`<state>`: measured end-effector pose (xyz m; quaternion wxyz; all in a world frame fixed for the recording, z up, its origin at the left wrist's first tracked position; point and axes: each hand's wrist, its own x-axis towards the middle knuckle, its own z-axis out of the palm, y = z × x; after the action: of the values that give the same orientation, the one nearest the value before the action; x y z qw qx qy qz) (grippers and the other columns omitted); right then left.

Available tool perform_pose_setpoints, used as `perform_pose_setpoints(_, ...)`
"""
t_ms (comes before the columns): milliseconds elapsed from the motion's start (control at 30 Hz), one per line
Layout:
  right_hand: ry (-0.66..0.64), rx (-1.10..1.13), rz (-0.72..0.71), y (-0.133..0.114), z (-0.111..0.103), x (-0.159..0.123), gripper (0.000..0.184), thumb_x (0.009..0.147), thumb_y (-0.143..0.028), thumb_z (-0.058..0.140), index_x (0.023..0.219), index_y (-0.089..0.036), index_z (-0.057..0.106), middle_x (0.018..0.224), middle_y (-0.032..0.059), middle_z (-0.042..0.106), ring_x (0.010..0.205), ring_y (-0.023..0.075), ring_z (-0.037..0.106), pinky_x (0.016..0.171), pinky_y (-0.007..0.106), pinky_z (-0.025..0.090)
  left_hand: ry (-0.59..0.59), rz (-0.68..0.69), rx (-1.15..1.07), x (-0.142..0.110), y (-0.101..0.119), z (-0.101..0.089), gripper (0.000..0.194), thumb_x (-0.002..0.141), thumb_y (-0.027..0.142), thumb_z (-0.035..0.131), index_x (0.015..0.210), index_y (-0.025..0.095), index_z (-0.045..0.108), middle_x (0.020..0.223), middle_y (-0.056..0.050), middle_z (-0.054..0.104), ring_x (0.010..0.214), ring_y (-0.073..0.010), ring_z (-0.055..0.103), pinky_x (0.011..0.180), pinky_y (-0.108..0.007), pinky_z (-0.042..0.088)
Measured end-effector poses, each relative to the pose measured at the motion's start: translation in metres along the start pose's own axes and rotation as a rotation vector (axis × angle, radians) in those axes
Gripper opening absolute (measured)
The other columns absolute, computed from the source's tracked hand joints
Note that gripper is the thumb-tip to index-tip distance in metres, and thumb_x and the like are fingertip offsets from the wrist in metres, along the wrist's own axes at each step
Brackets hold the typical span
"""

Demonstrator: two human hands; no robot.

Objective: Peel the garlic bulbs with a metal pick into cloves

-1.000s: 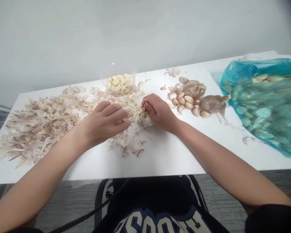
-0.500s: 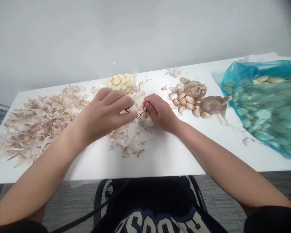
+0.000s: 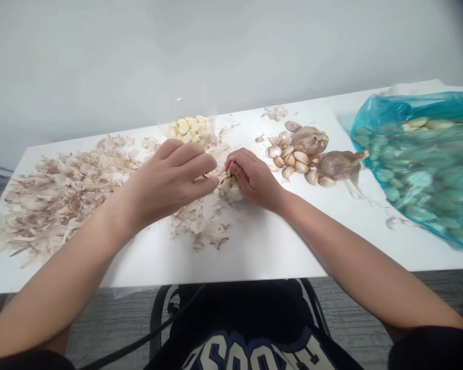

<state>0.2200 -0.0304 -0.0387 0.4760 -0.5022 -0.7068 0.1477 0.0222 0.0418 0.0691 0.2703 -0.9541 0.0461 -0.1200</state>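
White counter (image 3: pixel 278 246), head view: right hand (image 3: pixel 252 180) grip closed on garlic bulb (image 3: pixel 231 189), bulb at counter centre, just beside scattered skins. Left hand (image 3: pixel 167 182) grip pinching thin metal pick (image 3: pixel 209 178), tip at the bulb. Papery garlic skins (image 3: pixel 61 198) to the left; glass bowl (image 3: pixel 189 131) of peeled cloves behind; unpeeled cloves (image 3: pixel 289 159) right; blue plastic bag (image 3: pixel 416 164) far right.

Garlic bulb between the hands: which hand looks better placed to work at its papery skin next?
Left, probably. The left hand pinches a thin metal tool whose tip reaches the garlic bulb, while the right hand is wrapped around the bulb, apparently steadying it.
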Motion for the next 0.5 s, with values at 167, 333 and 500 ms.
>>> perform_pose_setpoints(167,0.001,0.004,0.009,0.000,0.000,0.000,0.029,0.102,-0.034,0.028,0.084,-0.022,0.047,0.087,0.0071,0.057,0.084,0.0169,0.052,0.081,0.036,0.045,0.016,0.002,-0.047,-0.002,0.001,0.002,0.026,0.087,0.000,0.047,0.091,0.022,0.060,0.091,-0.001,0.058,0.093,-0.0172,0.049,0.080,-0.031,0.041)
perform_pose_setpoints(333,0.009,-0.013,0.001,0.000,0.001,0.000,0.029,0.103,-0.032,0.028,0.085,-0.021,0.048,0.087,0.0071,0.058,0.085,0.0165,0.054,0.081,0.034,0.044,0.075,0.013,-0.045,-0.009,0.006,0.003,0.023,0.085,-0.001,0.050,0.088,0.020,0.059,0.090,-0.002,0.059,0.092,-0.0173,0.050,0.081,-0.031,0.042)
perform_pose_setpoints(500,0.007,-0.007,0.008,0.000,0.001,0.000,0.028,0.102,-0.031,0.029,0.086,-0.021,0.048,0.088,0.0072,0.058,0.086,0.0163,0.054,0.080,0.033,0.044,0.034,-0.023,-0.065,-0.027,0.019,0.011,0.021,0.088,0.002,0.051,0.087,0.021,0.059,0.091,-0.001,0.060,0.092,-0.0161,0.051,0.080,-0.031,0.041)
